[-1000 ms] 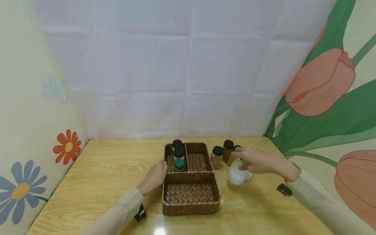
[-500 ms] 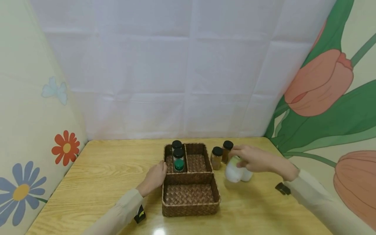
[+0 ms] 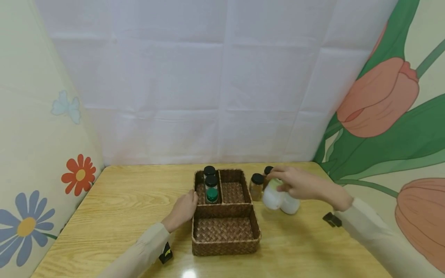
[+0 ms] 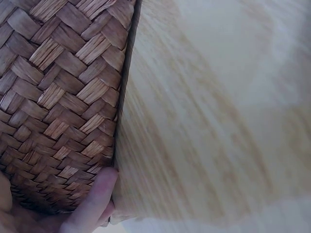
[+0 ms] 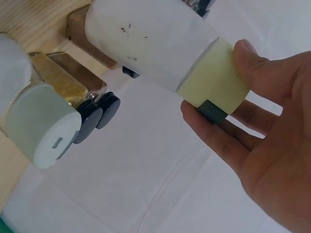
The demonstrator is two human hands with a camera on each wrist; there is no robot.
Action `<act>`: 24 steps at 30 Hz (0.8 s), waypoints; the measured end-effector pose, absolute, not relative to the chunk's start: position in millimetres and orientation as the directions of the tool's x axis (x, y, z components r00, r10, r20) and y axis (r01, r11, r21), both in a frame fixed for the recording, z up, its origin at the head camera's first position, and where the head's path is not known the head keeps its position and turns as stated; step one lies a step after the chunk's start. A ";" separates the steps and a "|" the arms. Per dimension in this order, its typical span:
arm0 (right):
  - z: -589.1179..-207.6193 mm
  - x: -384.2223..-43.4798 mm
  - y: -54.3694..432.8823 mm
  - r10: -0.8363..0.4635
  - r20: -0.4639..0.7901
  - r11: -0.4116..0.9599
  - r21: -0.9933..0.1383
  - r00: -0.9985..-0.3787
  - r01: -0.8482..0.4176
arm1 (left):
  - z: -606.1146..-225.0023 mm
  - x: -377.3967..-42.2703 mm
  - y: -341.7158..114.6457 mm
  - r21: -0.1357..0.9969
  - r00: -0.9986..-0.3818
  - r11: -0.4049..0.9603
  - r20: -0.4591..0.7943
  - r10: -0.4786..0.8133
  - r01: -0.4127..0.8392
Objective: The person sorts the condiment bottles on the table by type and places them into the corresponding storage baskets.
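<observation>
A brown woven basket [image 3: 226, 249] with three compartments stands mid-table. My left hand [image 3: 182, 210] grips its left wall, with fingertips [image 4: 99, 194] against the weave in the left wrist view. My right hand [image 3: 299, 184] pinches the yellow-green cap [image 5: 216, 77] of a white plastic bottle [image 5: 146, 39] between thumb and fingers. This bottle is tilted, right of the basket and apart from it. Beside it stands a second white bottle [image 3: 290, 204] with a pale green cap [image 5: 43, 126]. The basket's back-left compartment holds two black-lidded jars [image 3: 211, 181] and a green-lidded jar [image 3: 212, 195].
A black-lidded spice jar [image 3: 256, 187] stands close to the basket's right side. More black-lidded jars [image 5: 87, 121] are behind the white bottles, partly hidden by my right hand in the head view. A white cloth [image 3: 174, 96] hangs at the table's back edge.
My right hand has moved slightly left with the white bottle, away from the second bottle, which now shows more. My left hand and the basket have stayed put.
</observation>
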State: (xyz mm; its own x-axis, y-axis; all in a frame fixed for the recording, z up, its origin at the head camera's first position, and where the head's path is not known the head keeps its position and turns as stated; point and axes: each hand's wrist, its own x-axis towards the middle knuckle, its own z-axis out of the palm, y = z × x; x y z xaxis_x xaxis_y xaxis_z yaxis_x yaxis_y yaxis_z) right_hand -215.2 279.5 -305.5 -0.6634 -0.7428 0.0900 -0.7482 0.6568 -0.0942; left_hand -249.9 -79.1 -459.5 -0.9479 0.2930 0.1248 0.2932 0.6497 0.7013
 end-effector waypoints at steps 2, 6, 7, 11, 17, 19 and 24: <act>-305.8 -216.4 278.0 -0.742 0.106 0.656 -0.089 -0.662 -0.750 | -459.7 -249.8 -79.1 0.702 -0.948 0.650 0.125 0.292 0.292; -305.1 -218.8 275.3 -0.738 0.124 0.658 -0.086 -0.663 -0.748 | -460.6 -250.5 -79.6 0.703 -0.951 0.654 0.111 0.289 0.281; -304.4 -219.3 274.3 -0.739 0.126 0.655 -0.092 -0.662 -0.750 | -460.7 -250.7 -79.7 0.703 -0.952 0.654 0.107 0.288 0.277; -301.8 -222.4 269.2 -0.740 0.154 0.646 -0.107 -0.655 -0.756 | -460.6 -251.2 -80.1 0.708 -0.952 0.651 0.106 0.286 0.274; -299.0 -231.6 258.1 -0.736 0.208 0.644 -0.076 -0.644 -0.761 | -460.2 -251.6 -81.4 0.712 -0.951 0.647 0.104 0.290 0.275; -298.3 -234.8 254.3 -0.739 0.209 0.640 -0.076 -0.640 -0.764 | -460.1 -251.5 -81.6 0.713 -0.951 0.647 0.098 0.293 0.272; -297.3 -239.3 245.8 -0.739 0.210 0.639 -0.081 -0.640 -0.765 | -460.7 -251.9 -81.4 0.718 -0.949 0.640 0.091 0.303 0.274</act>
State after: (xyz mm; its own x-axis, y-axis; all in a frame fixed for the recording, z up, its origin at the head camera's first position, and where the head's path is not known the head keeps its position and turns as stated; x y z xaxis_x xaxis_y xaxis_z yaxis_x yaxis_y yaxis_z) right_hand -239.3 245.8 -297.3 -0.6398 -0.7394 0.2096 -0.7649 0.6390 -0.0808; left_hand -251.9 -81.4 -460.7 -0.9485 0.3032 0.0914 0.2737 0.6397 0.7182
